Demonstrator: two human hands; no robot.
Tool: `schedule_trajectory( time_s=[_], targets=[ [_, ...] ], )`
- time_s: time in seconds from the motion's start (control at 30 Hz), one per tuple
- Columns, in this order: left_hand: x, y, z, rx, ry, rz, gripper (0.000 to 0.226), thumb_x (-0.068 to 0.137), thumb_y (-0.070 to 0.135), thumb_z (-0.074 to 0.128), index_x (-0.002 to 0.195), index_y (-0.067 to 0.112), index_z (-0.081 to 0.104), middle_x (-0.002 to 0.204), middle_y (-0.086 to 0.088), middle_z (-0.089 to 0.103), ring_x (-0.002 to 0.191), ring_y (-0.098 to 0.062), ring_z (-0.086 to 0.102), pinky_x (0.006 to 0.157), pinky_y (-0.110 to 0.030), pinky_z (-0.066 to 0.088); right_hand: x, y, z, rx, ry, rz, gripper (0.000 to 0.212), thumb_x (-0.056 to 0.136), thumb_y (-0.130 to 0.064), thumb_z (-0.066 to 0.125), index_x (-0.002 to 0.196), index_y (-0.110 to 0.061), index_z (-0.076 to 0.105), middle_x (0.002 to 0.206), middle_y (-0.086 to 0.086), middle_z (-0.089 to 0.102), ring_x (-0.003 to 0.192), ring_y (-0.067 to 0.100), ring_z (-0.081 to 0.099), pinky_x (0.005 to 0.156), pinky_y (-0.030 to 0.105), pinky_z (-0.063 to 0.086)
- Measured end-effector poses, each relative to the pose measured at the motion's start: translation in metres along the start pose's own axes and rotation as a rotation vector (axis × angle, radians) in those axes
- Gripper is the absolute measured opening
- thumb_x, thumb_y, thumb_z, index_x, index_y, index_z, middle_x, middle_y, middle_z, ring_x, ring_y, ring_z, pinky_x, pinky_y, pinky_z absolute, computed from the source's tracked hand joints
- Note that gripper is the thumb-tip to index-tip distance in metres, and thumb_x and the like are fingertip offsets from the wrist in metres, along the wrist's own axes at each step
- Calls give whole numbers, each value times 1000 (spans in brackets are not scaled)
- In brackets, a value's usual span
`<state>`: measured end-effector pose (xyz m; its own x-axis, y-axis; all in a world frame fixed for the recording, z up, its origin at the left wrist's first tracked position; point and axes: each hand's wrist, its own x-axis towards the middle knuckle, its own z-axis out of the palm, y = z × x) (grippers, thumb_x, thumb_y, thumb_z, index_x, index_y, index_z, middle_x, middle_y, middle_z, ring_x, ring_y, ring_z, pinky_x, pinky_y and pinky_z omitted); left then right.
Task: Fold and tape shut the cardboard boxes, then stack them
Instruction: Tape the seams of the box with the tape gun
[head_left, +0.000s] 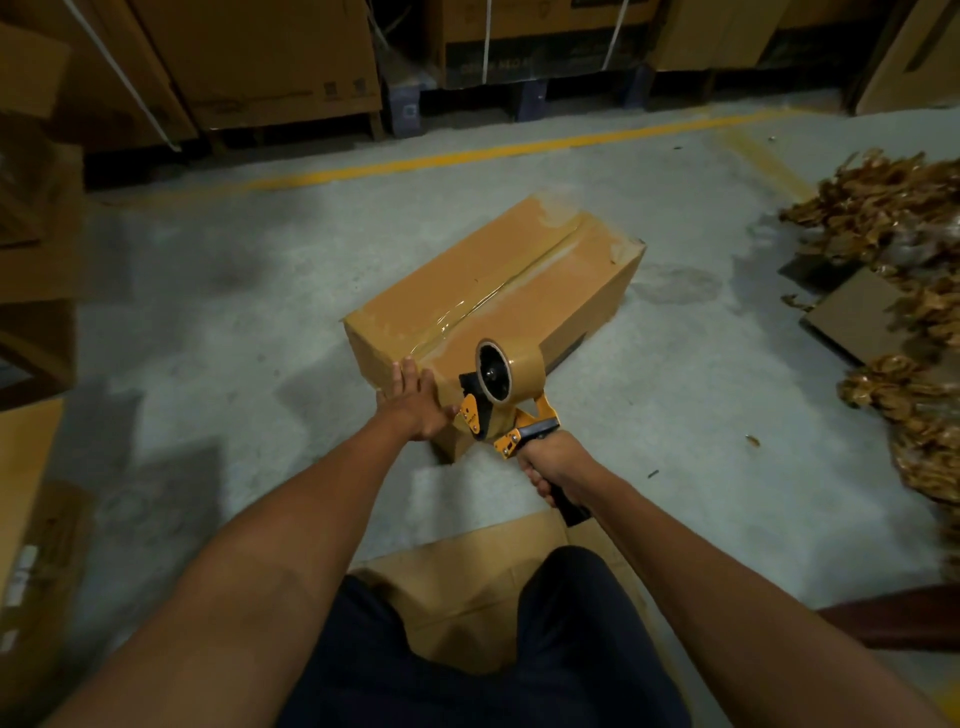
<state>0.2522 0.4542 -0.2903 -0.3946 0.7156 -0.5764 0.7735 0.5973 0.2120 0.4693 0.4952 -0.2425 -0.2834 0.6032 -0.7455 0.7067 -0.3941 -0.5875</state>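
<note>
The cardboard box (457, 280) lies on the concrete floor (234, 291) straight ahead of me, long side running away and to the right, its flaps folded down. A strip of clear tape (519, 280) runs along the top seam from the far end to the near edge. My left hand (415, 402) rests flat against the near end of the box, fingers straight and pressed to the cardboard at the corner. My right hand (553, 465) is curled tight round the black handle of the orange tape dispenser (480, 415), whose roll of brown tape (514, 369) sits against the box's near top edge, just beside my left hand.

There is bare floor all round the box: wide on the left and beyond the far end, narrower on the right before a pile of crumpled brown scraps (883, 208) and a flat cardboard piece (857, 322). I kneel on a flattened sheet of cardboard (467, 587).

A dark band on the box's right side and dark print on the large cartons (260, 57) at the back are too blurred to read, as are the white labels on the carton at my left (31, 493).

A yellow line (467, 153) crosses the grey, stained floor in front of the stacked cartons. The room is dim.
</note>
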Motion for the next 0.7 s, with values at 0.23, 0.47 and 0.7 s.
schedule_trajectory(
  time_s=[0.23, 0.47, 0.7],
  targets=[
    [3, 3, -4, 36, -33, -23, 89, 100, 59, 37, 158, 11, -12, 157, -15, -36, 146, -35, -31, 119, -62, -1, 13, 57, -30, -135, 186, 37, 24, 88, -28, 55, 72, -11, 56, 61, 10, 55, 50, 22, 51, 51, 29, 44],
    [8, 25, 26, 204, 350, 214, 74, 104, 50, 25, 155, -2, 13, 165, -22, -2, 152, -36, -9, 123, -55, 0, 26, 47, -93, 224, 121, 77, 25, 83, -4, 50, 61, -14, 46, 49, 3, 43, 41, 17, 38, 44, 23, 34],
    [37, 34, 37, 313, 428, 274, 64, 103, 46, 37, 152, 7, 29, 155, -23, 31, 144, -39, 29, 115, -54, 28, 63, 41, -92, 533, 10, 62, 6, 93, -5, 50, 93, 1, 51, 65, 19, 54, 51, 27, 53, 50, 32, 44]
  ],
)
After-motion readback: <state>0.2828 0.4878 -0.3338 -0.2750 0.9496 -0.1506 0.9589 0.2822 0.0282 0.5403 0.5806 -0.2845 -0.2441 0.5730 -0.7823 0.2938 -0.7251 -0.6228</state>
